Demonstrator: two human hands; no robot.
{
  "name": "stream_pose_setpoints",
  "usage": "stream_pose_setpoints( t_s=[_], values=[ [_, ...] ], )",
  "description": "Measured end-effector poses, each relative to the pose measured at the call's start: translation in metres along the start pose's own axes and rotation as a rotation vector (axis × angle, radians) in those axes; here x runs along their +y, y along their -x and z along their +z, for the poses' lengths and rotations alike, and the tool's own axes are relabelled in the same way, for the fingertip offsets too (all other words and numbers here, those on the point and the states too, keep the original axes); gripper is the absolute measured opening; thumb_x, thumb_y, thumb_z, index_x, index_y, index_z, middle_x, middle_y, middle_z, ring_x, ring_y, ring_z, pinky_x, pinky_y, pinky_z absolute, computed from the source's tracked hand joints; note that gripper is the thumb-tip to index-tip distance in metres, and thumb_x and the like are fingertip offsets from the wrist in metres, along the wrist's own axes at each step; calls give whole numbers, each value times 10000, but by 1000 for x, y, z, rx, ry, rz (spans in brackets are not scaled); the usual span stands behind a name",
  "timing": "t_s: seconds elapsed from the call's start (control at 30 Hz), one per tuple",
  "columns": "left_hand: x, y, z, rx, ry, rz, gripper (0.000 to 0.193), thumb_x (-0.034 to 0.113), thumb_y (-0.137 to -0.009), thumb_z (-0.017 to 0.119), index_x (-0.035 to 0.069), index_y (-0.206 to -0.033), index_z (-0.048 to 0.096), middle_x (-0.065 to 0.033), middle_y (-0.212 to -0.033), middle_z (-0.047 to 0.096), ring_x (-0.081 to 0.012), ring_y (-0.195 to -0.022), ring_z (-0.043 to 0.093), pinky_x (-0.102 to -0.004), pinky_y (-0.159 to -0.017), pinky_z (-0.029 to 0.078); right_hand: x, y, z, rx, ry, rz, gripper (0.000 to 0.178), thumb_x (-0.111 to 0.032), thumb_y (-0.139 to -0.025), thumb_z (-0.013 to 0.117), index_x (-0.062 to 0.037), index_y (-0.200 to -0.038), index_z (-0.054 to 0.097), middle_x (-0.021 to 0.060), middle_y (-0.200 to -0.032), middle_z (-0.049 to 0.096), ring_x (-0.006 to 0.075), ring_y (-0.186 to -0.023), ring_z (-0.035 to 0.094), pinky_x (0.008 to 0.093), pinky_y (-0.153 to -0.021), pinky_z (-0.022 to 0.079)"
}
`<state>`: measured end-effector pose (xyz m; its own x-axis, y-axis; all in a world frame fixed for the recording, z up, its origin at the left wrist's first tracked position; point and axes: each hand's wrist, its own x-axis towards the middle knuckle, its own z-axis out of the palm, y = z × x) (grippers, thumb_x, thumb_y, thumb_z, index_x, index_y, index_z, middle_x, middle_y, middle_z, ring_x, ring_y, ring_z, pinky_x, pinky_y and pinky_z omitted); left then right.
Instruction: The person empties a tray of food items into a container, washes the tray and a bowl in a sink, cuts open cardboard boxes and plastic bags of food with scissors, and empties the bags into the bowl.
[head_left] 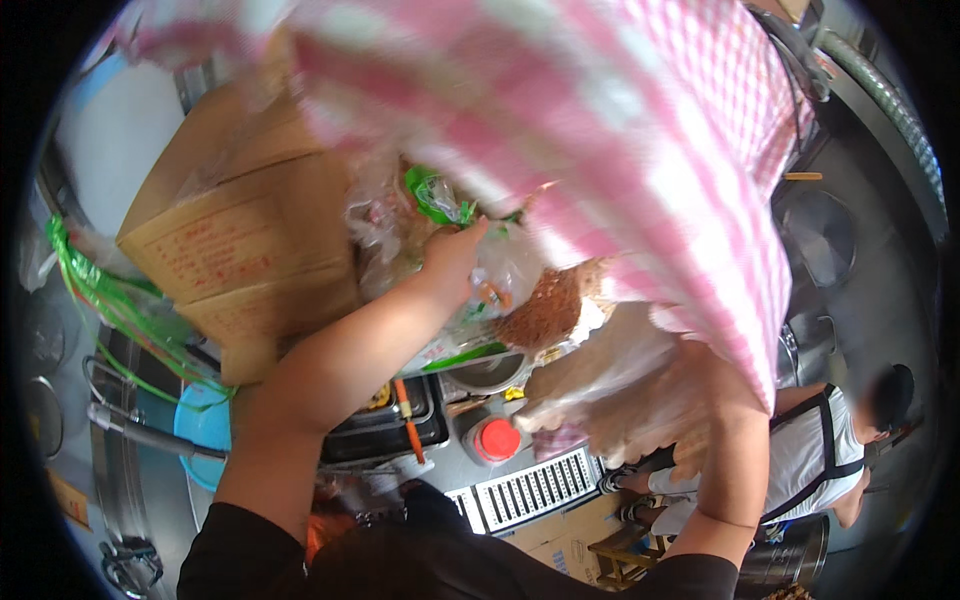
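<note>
Slanting cloth (630, 140): is draping rightward down to the nearer, right hand (708, 370).
Clear bag (512, 258): is lying just beside the left hand (455, 260).
Fingers: right mostly hidden; cannot tell whether either hand is clamping.

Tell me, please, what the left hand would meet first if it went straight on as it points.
The left hand would probably meet the pink-and-white checked cloth first, up and right in the picture; depth is unclear, so it might pass beneath.
</note>
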<state>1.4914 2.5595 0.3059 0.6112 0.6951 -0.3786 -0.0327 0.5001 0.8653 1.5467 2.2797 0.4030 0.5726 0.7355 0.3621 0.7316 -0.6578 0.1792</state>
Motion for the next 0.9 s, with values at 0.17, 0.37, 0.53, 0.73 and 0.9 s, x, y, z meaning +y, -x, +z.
stream_pose_setpoints(
  t_s=[0.17,0.37,0.53,0.73,0.9],
  values=[
    [-23,-76,43,17,207,6,328,213,-871,645,15,-1121,567,-91,-935,635,-200,-834,618,-397,-653,522,0,1,13,14,-110,-51,662,-331,-907,545,-137,-1464,245,148,-1419,375,315,-1285,354,410,-1062,292],
    [-70,-107,34,-61,302,-69,335,214,-880,628,29,-1148,552,-73,-936,631,-177,-841,607,-368,-648,510,6,11,27,9,-260,-40,660,-359,-913,526,-133,-1464,241,165,-1392,400,324,-1249,392,419,-1040,317],
    [-86,-69,3,-267,190,-74,341,214,-887,613,41,-1171,540,-57,-937,629,-157,-847,598,-344,-645,500,-18,-8,43,66,-484,-96,660,-383,-918,510,-130,-1464,238,180,-1370,422,331,-1219,423,426,-1022,337],
    [-54,67,-119,-865,-324,58,306,209,-932,546,64,-1202,551,-29,-953,631,-102,-842,570,-258,-738,447,-64,-32,49,104,-907,-206,662,-411,-924,491,-126,-1464,235,197,-1343,447,339,-1184,461,435,-999,362],
    [-19,144,-231,-623,-746,261,315,168,-932,566,9,-1203,550,-99,-1062,636,-159,-1021,600,-282,-909,463,-157,-74,48,-21,-1374,-449,665,-434,-928,475,-123,-1464,232,211,-1321,469,347,-1154,493,442,-981,383]
  ],
)
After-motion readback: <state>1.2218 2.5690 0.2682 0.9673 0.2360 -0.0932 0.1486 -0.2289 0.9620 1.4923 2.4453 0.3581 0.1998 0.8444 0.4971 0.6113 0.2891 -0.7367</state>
